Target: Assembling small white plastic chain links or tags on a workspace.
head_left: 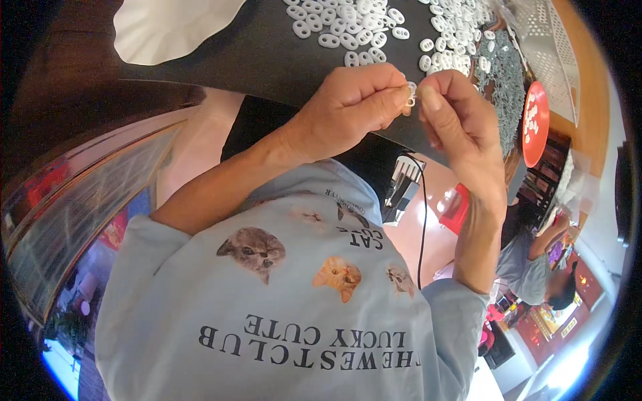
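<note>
Just over the near edge of the dark table [261, 63], my two hands meet at chest height. Thumb and forefinger of my left hand [351, 107] pinch a small white oval two-hole piece [410, 100]. My right hand [465, 123] is closed in a pinch right beside that piece; whatever lies between its fingertips is too small to make out. Beyond my hands lies a heap of similar white two-hole pieces [341, 23], with a second heap of white pieces [441, 43] to its right.
A pile of grey-green small parts [507, 93] lies right of the heaps. Near it a red dish [535, 123] holds small white bits. A white wavy-rimmed dish [170, 30] stands far left, a perforated white basket [548, 50] far right. Another person [531, 274] is at right.
</note>
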A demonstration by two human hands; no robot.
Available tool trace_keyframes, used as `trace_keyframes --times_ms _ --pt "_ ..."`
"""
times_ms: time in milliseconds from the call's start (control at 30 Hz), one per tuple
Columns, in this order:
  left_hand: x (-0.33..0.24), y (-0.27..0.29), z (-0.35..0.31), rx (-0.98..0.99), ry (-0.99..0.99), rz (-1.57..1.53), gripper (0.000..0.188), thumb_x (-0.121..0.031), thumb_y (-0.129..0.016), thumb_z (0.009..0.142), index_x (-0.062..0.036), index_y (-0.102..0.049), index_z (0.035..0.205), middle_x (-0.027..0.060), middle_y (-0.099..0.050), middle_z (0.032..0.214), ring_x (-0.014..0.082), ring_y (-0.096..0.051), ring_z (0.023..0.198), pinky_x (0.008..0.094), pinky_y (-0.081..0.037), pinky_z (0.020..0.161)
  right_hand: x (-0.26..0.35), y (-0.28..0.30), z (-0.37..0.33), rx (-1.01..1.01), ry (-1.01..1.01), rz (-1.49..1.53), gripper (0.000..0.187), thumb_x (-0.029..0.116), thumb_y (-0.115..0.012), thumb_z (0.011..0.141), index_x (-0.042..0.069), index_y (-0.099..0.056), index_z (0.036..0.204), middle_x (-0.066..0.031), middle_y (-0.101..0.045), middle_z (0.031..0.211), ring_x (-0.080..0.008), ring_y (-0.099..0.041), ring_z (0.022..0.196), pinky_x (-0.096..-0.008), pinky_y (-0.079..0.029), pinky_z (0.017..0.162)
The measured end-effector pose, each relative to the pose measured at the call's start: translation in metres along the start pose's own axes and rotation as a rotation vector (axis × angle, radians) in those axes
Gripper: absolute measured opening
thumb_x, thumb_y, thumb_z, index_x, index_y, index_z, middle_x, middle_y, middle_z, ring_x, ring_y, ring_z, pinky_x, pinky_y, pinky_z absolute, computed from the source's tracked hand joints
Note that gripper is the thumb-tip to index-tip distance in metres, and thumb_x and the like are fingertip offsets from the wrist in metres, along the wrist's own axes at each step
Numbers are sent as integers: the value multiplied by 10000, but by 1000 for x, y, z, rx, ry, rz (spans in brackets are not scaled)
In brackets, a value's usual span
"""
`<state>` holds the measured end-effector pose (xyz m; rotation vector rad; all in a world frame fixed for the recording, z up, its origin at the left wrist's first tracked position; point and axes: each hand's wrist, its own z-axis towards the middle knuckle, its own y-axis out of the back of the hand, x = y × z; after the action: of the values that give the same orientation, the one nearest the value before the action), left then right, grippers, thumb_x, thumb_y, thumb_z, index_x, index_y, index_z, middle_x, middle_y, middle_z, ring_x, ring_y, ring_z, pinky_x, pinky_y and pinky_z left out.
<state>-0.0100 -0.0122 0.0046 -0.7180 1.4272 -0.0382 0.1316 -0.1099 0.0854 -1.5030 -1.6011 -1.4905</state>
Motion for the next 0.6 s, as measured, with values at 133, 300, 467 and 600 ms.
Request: trace_keyframes --times_ms 133,300,467,600 --pt "1 1 0 12 -1 -49 205 -181 -532 950 -23 -594 836 -17 -520 664 37 -465 615 206 -384 554 -5 4 -1 18 68 -24 166 192 -548 966 31 -546 926 39 -481 734 -25 -395 592 -180 -316 514" --pt "-5 0 -3 30 24 -28 182 -163 -538 929 -20 -594 831 -15 -532 669 39 -471 616 206 -381 551 -7 2 -1 35 154 -145 115 147 -548 963 43 -538 914 54 -467 710 -17 -392 603 -178 -316 520" --pt "-12 5 -1 99 81 13 152 -119 -540 890 -17 -589 788 -19 -536 678 38 -477 622 206 -375 550 -9 -1 -3 -7 129 -155 115 147 -544 966 46 -537 912 58 -462 697 -16 -388 595 -180 -312 516" --pt "-13 3 -1 100 67 44 148 -97 -531 883 -18 -585 771 -27 -531 684 35 -470 630 207 -374 556 -8 -2 -4 -29 128 -124 144 175 -534 973 40 -535 923 53 -466 693 -20 -390 584 -182 -316 509"
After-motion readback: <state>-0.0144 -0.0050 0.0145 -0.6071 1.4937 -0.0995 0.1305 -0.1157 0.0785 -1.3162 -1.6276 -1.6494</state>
